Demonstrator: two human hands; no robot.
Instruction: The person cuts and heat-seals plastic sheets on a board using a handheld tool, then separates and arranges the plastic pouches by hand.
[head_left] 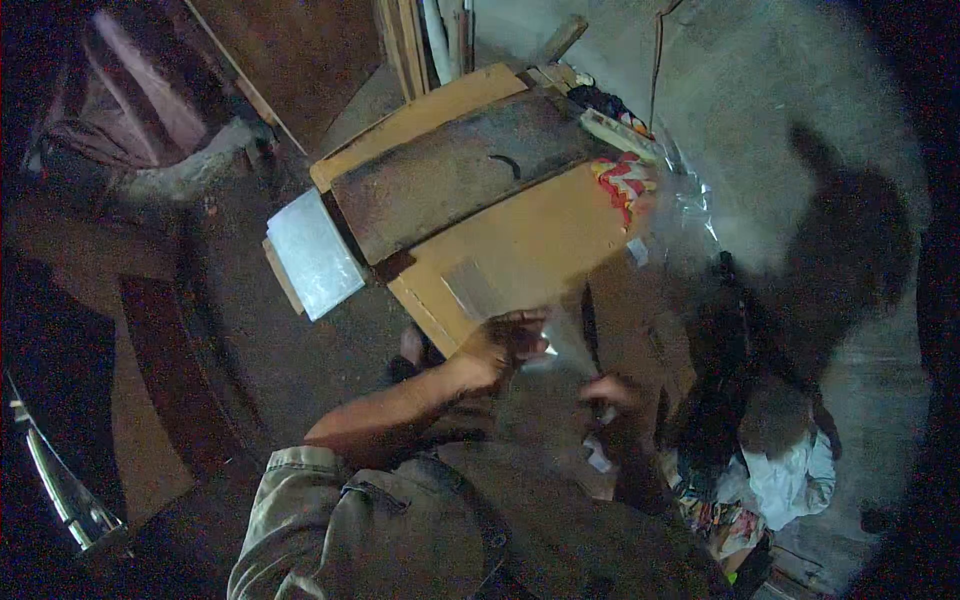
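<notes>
Near the middle, my left hand (503, 345) is closed on the edge of a clear plastic sheet (565, 350), which catches the light by its fingertips. To the right and slightly lower, in shadow, my right hand (618, 400) has its fingers bent at the other side of the plastic; blur hides what exactly they grip. A small white piece (597, 455) lies just below my right hand. Beyond both hands is a cardboard surface (530, 235) with a dark worn board (465, 170) lying on it.
A stack of pale plastic sheets (315, 253) sits left of the cardboard. Red and yellow wrapping (625, 185) lies at its right end. White bags (790, 470) and litter are at the lower right. Dark cloth (150, 90) hangs at the upper left.
</notes>
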